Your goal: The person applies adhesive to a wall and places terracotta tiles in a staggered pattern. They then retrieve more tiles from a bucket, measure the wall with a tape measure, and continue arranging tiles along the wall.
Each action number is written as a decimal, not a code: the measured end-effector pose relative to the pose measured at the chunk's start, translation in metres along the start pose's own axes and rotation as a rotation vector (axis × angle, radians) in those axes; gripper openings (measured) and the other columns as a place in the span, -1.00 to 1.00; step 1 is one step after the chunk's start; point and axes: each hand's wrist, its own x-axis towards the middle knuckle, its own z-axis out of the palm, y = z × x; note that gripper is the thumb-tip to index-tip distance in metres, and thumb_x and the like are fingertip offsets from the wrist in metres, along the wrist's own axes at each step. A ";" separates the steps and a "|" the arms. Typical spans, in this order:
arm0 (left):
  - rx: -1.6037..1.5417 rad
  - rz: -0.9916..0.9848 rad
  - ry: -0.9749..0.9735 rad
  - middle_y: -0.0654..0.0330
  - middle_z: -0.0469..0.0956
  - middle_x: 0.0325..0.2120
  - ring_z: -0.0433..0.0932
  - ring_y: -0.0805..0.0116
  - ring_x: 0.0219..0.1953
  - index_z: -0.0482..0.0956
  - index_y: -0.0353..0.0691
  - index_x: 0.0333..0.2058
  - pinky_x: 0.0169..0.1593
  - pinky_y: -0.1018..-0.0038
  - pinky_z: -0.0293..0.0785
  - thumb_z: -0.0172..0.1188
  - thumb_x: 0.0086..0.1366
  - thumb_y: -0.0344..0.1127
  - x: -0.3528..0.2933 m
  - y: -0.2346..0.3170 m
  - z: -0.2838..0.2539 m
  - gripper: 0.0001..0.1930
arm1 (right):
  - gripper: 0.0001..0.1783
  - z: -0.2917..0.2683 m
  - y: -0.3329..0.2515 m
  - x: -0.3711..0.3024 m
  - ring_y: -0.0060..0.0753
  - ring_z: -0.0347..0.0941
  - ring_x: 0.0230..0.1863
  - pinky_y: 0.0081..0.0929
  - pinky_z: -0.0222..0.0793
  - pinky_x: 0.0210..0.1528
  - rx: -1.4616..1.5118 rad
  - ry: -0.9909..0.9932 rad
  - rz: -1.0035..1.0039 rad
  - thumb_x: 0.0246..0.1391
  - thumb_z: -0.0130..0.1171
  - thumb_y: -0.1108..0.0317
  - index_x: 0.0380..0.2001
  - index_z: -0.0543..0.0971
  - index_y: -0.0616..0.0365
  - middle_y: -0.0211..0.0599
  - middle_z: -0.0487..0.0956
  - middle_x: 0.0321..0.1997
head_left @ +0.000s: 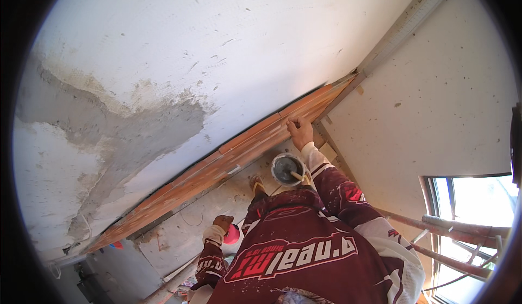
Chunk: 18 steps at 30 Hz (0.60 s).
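My right hand point(299, 132) is raised beside the top of a low wall of orange bricks point(253, 139), toward its far right end. Its fingers are curled in a pinch; anything between them is too small to make out. Lower on the left, my left hand point(223, 222) is closed against a bright pink rounded object point(232, 234), whose exact kind I cannot tell. A round bucket point(274, 177) stands on the floor below my right hand. Grey wet mix point(285, 166) fills part of it, and a pale wooden handle point(297, 176) sticks out over its rim.
A white wall with a grey plaster patch point(147, 127) rises behind the bricks. At right are a speckled wall point(413, 108), a window point(484, 201) and rusty scaffold poles point(462, 228). My foot point(256, 183) is on the dusty floor point(182, 230) beside the bucket.
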 end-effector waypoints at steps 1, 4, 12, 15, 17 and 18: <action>-0.021 -0.010 0.025 0.07 0.59 -0.60 0.55 0.25 -0.69 0.64 -0.24 -0.35 -0.54 0.29 0.51 0.21 0.20 -0.06 0.002 -0.005 0.001 -0.68 | -0.75 0.004 -0.001 -0.002 -0.52 0.51 -0.40 -0.51 0.42 -0.28 0.008 0.018 -0.006 0.10 0.18 0.30 -0.30 0.61 0.30 -0.29 0.61 -0.44; -0.052 -0.033 0.076 0.06 0.61 -0.57 0.57 0.23 -0.67 0.62 -0.25 -0.28 -0.55 0.31 0.54 0.23 0.18 -0.09 0.003 -0.007 0.004 -0.68 | -0.75 0.008 -0.018 -0.005 -0.51 0.53 -0.38 -0.52 0.42 -0.28 0.022 0.029 0.025 0.09 0.18 0.30 -0.29 0.61 0.31 -0.27 0.62 -0.43; 0.120 0.049 0.082 0.05 0.62 -0.52 0.59 0.23 -0.62 0.65 -0.25 -0.27 -0.50 0.32 0.57 0.20 0.17 -0.13 0.015 -0.014 -0.013 -0.69 | -0.77 0.016 -0.025 -0.007 -0.34 0.57 -0.32 -0.40 0.46 -0.22 -0.099 0.276 -0.055 0.08 0.22 0.30 -0.28 0.63 0.23 -0.17 0.63 -0.36; 0.163 0.077 0.072 0.03 0.64 -0.49 0.63 0.21 -0.56 0.65 -0.26 -0.26 -0.40 0.30 0.59 0.20 0.15 -0.10 0.015 -0.016 -0.024 -0.66 | -0.80 0.008 -0.030 0.000 -0.34 0.56 -0.34 -0.41 0.46 -0.24 -0.210 0.266 -0.189 0.09 0.24 0.33 -0.27 0.63 0.22 -0.17 0.62 -0.35; 0.127 0.005 0.050 0.01 0.63 -0.55 0.62 0.16 -0.62 0.63 -0.29 -0.31 -0.43 0.28 0.60 0.13 0.15 -0.09 0.019 -0.018 -0.029 -0.65 | -0.81 0.002 -0.035 0.006 -0.27 0.56 -0.33 -0.40 0.46 -0.24 -0.280 0.223 -0.255 0.09 0.23 0.34 -0.27 0.64 0.22 -0.15 0.61 -0.32; 0.109 -0.031 0.038 -0.01 0.62 -0.58 0.62 0.14 -0.65 0.62 -0.31 -0.33 -0.45 0.27 0.61 0.10 0.15 -0.09 0.021 -0.020 -0.032 -0.64 | -0.81 -0.001 -0.039 0.009 -0.24 0.56 -0.33 -0.39 0.46 -0.23 -0.305 0.192 -0.279 0.10 0.22 0.34 -0.27 0.64 0.21 -0.14 0.61 -0.31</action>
